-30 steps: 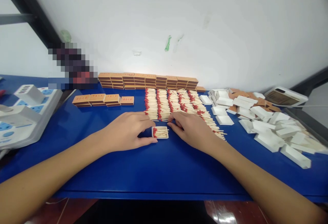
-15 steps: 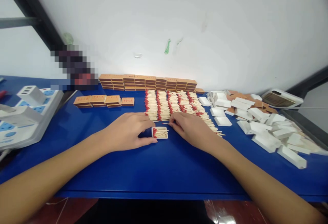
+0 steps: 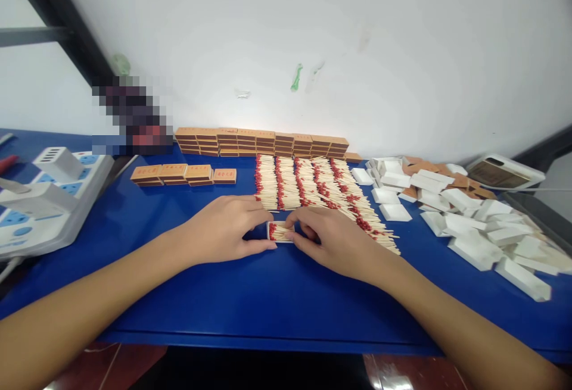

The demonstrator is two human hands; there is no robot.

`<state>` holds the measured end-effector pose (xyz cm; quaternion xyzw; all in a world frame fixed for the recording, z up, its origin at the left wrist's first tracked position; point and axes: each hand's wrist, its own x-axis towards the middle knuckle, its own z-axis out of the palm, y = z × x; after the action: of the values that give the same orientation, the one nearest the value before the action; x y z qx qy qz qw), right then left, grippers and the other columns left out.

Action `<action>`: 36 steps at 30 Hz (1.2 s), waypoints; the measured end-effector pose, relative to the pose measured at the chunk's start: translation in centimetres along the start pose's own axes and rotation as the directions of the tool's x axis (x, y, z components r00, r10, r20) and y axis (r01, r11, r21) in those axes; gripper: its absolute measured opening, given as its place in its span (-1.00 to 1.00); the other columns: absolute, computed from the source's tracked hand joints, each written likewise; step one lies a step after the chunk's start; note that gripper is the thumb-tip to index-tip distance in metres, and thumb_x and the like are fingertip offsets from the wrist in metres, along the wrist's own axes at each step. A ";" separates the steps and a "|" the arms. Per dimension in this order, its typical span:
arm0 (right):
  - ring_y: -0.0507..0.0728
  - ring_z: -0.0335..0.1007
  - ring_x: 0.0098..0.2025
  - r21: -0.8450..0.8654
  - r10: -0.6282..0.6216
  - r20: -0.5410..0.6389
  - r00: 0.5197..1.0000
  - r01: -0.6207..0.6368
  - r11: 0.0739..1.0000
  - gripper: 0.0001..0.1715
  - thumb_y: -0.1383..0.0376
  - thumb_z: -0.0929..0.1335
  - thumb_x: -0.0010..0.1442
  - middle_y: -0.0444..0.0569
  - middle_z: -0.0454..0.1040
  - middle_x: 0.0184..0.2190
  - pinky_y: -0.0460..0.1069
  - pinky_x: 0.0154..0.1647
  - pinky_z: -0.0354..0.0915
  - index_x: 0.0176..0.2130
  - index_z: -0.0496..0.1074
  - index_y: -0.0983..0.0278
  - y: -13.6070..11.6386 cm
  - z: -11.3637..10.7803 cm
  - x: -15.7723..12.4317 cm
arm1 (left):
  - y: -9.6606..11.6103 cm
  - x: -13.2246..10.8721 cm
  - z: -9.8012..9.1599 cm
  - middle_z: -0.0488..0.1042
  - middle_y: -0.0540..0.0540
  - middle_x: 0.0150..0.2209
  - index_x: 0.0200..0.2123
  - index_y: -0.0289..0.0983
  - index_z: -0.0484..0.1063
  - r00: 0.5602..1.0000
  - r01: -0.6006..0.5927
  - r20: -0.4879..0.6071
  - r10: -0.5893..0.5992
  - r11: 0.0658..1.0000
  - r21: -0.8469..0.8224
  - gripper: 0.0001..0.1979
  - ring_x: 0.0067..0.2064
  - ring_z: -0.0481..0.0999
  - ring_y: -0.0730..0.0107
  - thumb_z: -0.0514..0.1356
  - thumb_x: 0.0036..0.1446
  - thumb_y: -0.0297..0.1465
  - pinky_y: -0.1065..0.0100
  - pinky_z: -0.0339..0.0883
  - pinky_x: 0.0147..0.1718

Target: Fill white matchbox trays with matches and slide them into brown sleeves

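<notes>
A small white matchbox tray (image 3: 281, 239) with red-tipped matches in it lies on the blue table. My left hand (image 3: 227, 229) grips its left end between thumb and fingers. My right hand (image 3: 328, 235) is at the tray's right end, its thumb and forefinger closed over the matches inside; whether a match is between the fingertips is too small to tell. Just behind my hands lie several rows of loose matches (image 3: 286, 183), heads mostly to the left. The right hand's back hides part of the nearest matches.
Stacked brown matchboxes (image 3: 256, 143) line the wall, with a shorter row (image 3: 185, 174) at left. White trays (image 3: 473, 241) and brown sleeves are heaped at right. A power strip (image 3: 84, 199) is on the left, a phone-like device (image 3: 507, 171) at far right.
My right hand has moved from the matches behind, where it held a single match, to the tray and now covers its right end. My left hand stays at the tray. The view has shifted slightly.
</notes>
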<state>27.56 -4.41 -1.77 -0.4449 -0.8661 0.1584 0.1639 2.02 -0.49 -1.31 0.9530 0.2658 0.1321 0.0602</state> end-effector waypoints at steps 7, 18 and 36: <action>0.04 0.22 -0.47 0.052 0.061 0.011 0.998 -0.061 0.997 -0.89 0.30 0.36 0.46 -0.19 0.38 -0.47 -0.05 -0.36 0.10 -0.17 0.49 0.24 0.0 0.0 0.3 | 0.2 0.0 -0.2 0.59 -0.06 -0.30 -0.05 -0.29 0.61 1.000 -0.002 0.001 0.002 1.000 -0.006 -0.67 -0.27 0.56 0.27 0.30 0.39 -0.13 0.26 0.32 -0.26; 0.05 0.26 -0.45 0.053 0.012 -0.022 1.000 -0.011 0.999 -0.90 0.31 0.36 0.45 -0.18 0.41 -0.44 -0.05 -0.34 0.12 -0.09 0.51 0.22 0.3 0.1 0.2 | 0.2 0.0 -0.2 0.59 -0.06 -0.30 -0.05 -0.28 0.61 1.000 -0.001 -0.001 0.001 1.000 -0.002 -0.67 -0.27 0.56 0.27 0.30 0.38 -0.12 0.27 0.31 -0.26; 0.21 0.62 -0.12 -0.261 0.098 -0.073 0.993 -0.114 0.959 -0.78 0.29 0.30 0.51 0.00 0.70 -0.09 0.03 -0.21 0.26 -0.06 0.56 0.23 2.3 0.6 1.1 | 0.4 0.1 -0.4 0.58 -0.05 -0.31 -0.07 -0.27 0.62 0.997 0.051 0.060 -0.049 0.998 -0.035 -0.68 -0.29 0.54 0.29 0.33 0.35 -0.13 0.30 0.26 -0.32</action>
<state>28.31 -2.30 -3.13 -0.5130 -0.8492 0.0364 0.1199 2.21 -0.72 -0.88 0.9483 0.2851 0.1071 0.0889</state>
